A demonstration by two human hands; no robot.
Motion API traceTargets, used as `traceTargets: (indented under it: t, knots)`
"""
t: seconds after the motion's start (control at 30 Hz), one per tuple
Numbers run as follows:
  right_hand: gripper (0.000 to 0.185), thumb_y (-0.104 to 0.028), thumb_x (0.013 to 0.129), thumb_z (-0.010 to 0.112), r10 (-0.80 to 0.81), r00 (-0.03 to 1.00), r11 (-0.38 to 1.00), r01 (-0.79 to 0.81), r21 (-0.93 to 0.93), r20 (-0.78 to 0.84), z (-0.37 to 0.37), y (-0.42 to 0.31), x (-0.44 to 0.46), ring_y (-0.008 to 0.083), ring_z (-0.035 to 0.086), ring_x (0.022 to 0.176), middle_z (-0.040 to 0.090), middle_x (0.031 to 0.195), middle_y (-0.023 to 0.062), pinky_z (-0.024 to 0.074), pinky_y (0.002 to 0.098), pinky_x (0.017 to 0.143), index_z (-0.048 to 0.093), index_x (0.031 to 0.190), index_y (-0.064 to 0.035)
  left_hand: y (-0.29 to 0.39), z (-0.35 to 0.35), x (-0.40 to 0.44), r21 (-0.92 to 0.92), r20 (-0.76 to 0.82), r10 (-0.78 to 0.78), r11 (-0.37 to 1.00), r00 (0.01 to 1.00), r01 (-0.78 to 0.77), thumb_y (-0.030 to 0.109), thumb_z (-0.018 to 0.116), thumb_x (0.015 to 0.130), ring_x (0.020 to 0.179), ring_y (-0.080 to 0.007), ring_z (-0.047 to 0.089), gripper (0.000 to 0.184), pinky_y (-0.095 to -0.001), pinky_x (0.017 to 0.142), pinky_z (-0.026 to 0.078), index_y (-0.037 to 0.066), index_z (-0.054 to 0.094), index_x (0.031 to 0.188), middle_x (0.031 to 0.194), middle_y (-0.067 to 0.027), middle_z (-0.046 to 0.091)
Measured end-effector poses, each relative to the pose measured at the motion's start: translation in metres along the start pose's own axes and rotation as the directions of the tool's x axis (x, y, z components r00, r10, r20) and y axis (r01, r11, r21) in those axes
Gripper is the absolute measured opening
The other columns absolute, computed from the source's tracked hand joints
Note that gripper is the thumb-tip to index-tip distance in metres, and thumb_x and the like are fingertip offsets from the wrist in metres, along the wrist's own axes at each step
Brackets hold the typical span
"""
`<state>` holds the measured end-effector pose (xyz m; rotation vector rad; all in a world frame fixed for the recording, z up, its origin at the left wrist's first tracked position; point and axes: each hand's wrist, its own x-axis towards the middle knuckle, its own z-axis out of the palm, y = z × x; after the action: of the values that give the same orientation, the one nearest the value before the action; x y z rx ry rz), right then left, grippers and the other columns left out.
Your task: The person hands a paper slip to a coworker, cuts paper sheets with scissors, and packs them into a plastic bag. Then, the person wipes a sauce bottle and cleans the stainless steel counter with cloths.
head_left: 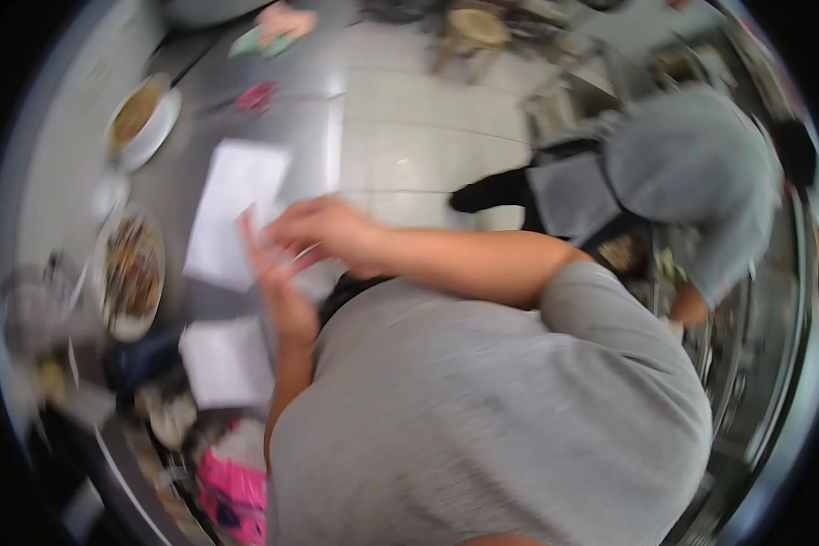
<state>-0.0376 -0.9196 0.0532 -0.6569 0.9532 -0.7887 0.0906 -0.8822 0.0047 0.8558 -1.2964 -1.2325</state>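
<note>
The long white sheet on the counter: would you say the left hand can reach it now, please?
Probably yes: the left hand overlaps the edge of the long white sheet in this view, with nothing visible blocking the way. Blur hides whether they touch or whether that hand holds anything.

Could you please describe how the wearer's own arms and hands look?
The right arm comes out of a short, plain grey sleeve that matches the shirt; the forearm is uncovered. The left forearm is uncovered too, its sleeve hidden. The right hand and left hand are blurred, so small details cannot be told.
</note>
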Motion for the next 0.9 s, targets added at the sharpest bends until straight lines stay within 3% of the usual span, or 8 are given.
traceTargets:
  t: [0.2,0.27,0.7,0.77,0.8,0.87,0.9]
  knots:
    - [0.019,-0.017,0.09,0.062,0.087,0.991,0.996,-0.086,-0.017,0.098,0.004,-0.013,-0.005,0.014,0.058,0.087,0.059,0.095,0.0061,0.0506,0.0301,0.084,0.06,0.098,0.0001,0.01,-0.003,0.001,0.156,0.0,0.113,0.981,0.994,-0.111,0.057,0.029,0.096,0.135,-0.0294,0.033,0.079,-0.0399,0.112,0.024,0.0,0.013,0.149,0.145,-0.0208,0.034]
    - [0.023,-0.016,0.088,0.064,0.089,0.987,0.996,-0.092,0.013,0.132,0.003,-0.007,-0.005,0.0155,0.058,0.088,0.058,0.094,0.0077,0.0509,0.0307,0.083,0.06,0.099,0.0027,0.011,-0.002,-0.005,0.184,-0.01,0.14,0.973,0.99,-0.136,0.054,0.03,0.097,0.136,-0.0295,0.032,0.077,-0.0397,0.112,0.024,-0.001,0.014,0.148,0.145,-0.0208,0.033]
    - [0.019,-0.012,0.093,0.056,0.17,0.959,0.985,-0.171,-0.014,0.229,-0.006,-0.011,0.005,0.0171,0.06,0.091,0.059,0.098,0.0108,0.0515,0.0286,0.085,0.058,0.1,0.0054,0.016,-0.001,-0.009,0.321,-0.069,0.18,0.935,0.981,-0.149,0.04,0.034,0.101,0.138,-0.0301,0.029,0.066,-0.0384,0.113,0.022,-0.007,0.018,0.146,0.149,-0.0211,0.029]
    - [0.018,-0.011,0.094,0.054,0.161,0.953,0.985,-0.17,0.01,0.258,-0.006,-0.014,0.008,0.0179,0.061,0.094,0.06,0.101,0.0114,0.0509,0.0281,0.087,0.058,0.101,0.0055,0.012,0.003,-0.011,0.181,-0.156,0.082,0.982,0.984,-0.053,0.037,0.035,0.102,0.139,-0.0302,0.029,0.064,-0.0382,0.113,0.022,-0.008,0.019,0.145,0.149,-0.0211,0.028]
    - [0.018,-0.01,0.095,0.052,0.136,0.951,0.989,-0.147,0.018,0.279,-0.001,-0.019,0.01,0.0182,0.061,0.095,0.06,0.102,0.0115,0.0507,0.0281,0.088,0.058,0.102,0.0056,0.01,0.003,-0.011,-0.065,-0.23,-0.037,0.998,0.973,0.023,0.035,0.036,0.102,0.135,-0.0289,0.034,0.061,-0.0377,0.111,0.026,-0.008,0.023,0.143,0.146,-0.0198,0.034]
    - [0.021,-0.01,0.093,0.057,0.113,0.933,0.993,-0.113,-0.019,0.341,-0.004,-0.019,0.021,0.0205,0.06,0.102,0.061,0.108,0.0125,0.0483,0.0281,0.09,0.059,0.109,0.0036,0.006,0.002,-0.011,-0.547,-0.327,-0.282,0.834,0.902,0.063,0.029,0.039,0.102,0.127,-0.0265,0.045,0.053,-0.0368,0.106,0.035,-0.007,0.031,0.14,0.138,-0.0173,0.044]
    - [0.023,-0.011,0.091,0.06,0.069,0.928,0.98,0.005,-0.197,0.365,-0.005,-0.019,0.022,0.0205,0.059,0.103,0.061,0.109,0.0113,0.0474,0.0287,0.091,0.059,0.11,0.0025,0.005,-0.001,-0.01,-0.626,-0.358,-0.383,0.775,0.852,0.085,0.028,0.039,0.102,0.122,-0.0257,0.048,0.049,-0.0373,0.103,0.037,-0.006,0.035,0.137,0.134,-0.0162,0.047]
